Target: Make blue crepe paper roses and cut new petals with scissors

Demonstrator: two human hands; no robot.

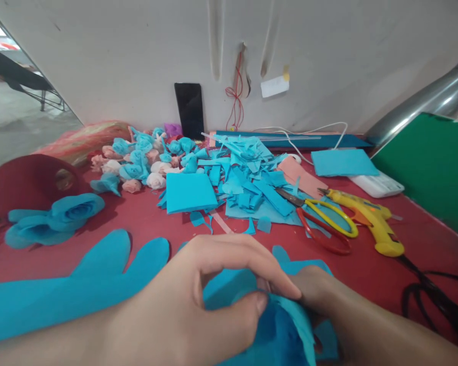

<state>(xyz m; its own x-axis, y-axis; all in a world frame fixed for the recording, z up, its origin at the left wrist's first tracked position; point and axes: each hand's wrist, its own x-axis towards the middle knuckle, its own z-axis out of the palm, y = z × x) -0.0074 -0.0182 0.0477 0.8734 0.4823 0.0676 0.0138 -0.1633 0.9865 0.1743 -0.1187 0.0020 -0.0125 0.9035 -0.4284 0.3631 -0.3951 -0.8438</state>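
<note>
At the bottom centre is a blue paper flower (pixel 286 330), its curved petals darker inside and partly cut off by the frame. My left hand (pixel 217 290) reaches across it, thumb and fingertips pinched on the upper petal edge. Against the far right side of the flower, my right hand (pixel 316 287) is curled, its fingers mostly hidden behind the paper. A strip of blue paper with rounded petal shapes (pixel 103 259) runs along the left, beneath my left forearm. More blue petal paper (pixel 326 338) shows under my right wrist.
Red-and-yellow-handled scissors (pixel 324 223) and a yellow glue gun (pixel 374 216) with a black cord lie right. Blue paper scraps (pixel 248 178) are heaped mid-table, beside small paper roses (pixel 137 162). A large blue flower (pixel 76 211) rests left. A phone (pixel 190 109) leans on the wall.
</note>
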